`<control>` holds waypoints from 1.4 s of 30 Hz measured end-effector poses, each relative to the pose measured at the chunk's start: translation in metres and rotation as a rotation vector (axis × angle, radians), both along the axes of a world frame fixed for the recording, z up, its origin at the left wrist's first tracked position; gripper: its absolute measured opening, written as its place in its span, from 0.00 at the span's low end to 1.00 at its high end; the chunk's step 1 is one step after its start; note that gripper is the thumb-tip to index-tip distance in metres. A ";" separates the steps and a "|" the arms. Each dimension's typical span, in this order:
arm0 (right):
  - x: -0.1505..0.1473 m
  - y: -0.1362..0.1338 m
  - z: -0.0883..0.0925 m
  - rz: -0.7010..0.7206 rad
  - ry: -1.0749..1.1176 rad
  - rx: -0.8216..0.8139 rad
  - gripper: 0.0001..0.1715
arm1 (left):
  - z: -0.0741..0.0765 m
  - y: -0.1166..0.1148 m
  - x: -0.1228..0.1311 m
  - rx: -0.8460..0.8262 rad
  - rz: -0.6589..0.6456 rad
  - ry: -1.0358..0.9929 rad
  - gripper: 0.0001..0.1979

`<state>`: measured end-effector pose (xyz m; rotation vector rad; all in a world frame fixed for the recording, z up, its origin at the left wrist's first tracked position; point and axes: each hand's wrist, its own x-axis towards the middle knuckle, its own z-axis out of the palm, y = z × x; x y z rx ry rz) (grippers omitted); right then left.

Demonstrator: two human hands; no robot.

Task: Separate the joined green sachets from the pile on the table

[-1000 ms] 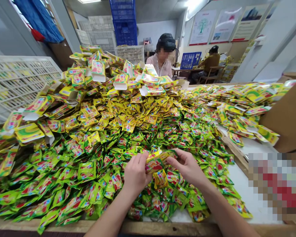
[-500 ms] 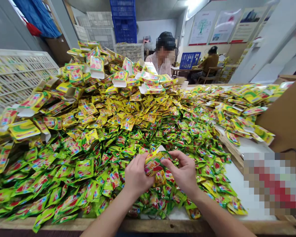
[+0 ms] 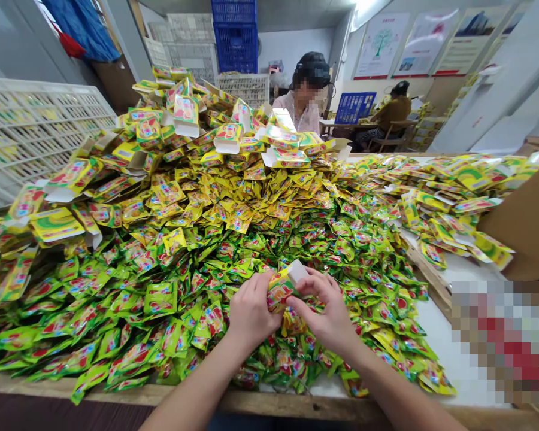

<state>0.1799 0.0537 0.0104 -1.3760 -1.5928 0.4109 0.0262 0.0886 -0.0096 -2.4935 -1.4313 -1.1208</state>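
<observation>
Both my hands meet over the near middle of the table around one small yellow carton [image 3: 284, 284] with its white end flap raised. My left hand [image 3: 250, 311] wraps its fingers round the carton's left side. Fingers of my right hand [image 3: 327, 311] pinch at the flap end on the right. Under and around them lies a deep heap of green sachets [image 3: 161, 299]. Further back the heap turns to yellow sachets [image 3: 233, 203], with folded yellow cartons [image 3: 278, 157] stacked on top.
A wooden table edge [image 3: 269, 407] runs along the front. White crates [image 3: 31, 131] stand at left, flat cartons [image 3: 453, 185] lie at right beside brown cardboard [image 3: 525, 221]. A person [image 3: 308, 96] sits across the table, another person [image 3: 393, 111] further back near blue crates [image 3: 236, 36].
The carton has been drawn in tighter between my hands and turned so its white flap end stands up. My right fingers moved onto that flap.
</observation>
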 end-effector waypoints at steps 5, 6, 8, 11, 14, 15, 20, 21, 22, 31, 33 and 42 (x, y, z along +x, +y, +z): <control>-0.001 0.004 -0.004 0.166 0.138 -0.188 0.06 | 0.002 0.003 -0.002 -0.043 -0.107 -0.017 0.23; -0.001 0.005 -0.004 0.186 0.220 -0.208 0.08 | 0.005 0.003 -0.003 -0.050 -0.145 -0.078 0.24; 0.000 0.007 -0.002 0.208 0.421 -0.231 0.11 | 0.012 0.003 -0.003 -0.086 -0.178 -0.246 0.30; 0.002 0.011 -0.001 0.236 0.587 -0.251 0.14 | 0.020 0.002 -0.004 -0.319 -0.185 -0.465 0.29; 0.004 0.013 -0.005 0.196 0.545 -0.235 0.13 | 0.019 0.003 -0.004 -0.541 -0.252 -0.583 0.16; 0.004 0.014 -0.006 0.125 0.526 -0.171 0.14 | 0.017 0.003 -0.004 -0.546 -0.265 -0.616 0.14; 0.011 0.014 0.003 0.094 0.590 -0.179 0.40 | 0.015 0.001 -0.006 -0.417 -0.358 -0.672 0.12; 0.015 0.015 0.008 0.206 0.595 -0.319 0.36 | 0.016 0.000 -0.008 -0.415 -0.393 -0.642 0.12; 0.022 0.016 0.015 0.306 0.572 -0.455 0.31 | 0.018 0.000 -0.009 -0.417 -0.420 -0.613 0.13; 0.157 0.068 0.095 -0.618 0.615 0.382 0.13 | 0.023 0.016 -0.022 -0.153 -0.120 -0.922 0.13; 0.166 0.072 0.098 -0.729 0.574 0.531 0.12 | 0.023 0.018 -0.023 -0.093 -0.084 -0.973 0.12; 0.049 0.069 0.017 0.003 -0.333 0.027 0.12 | 0.021 0.022 -0.021 -0.001 -0.007 -0.970 0.09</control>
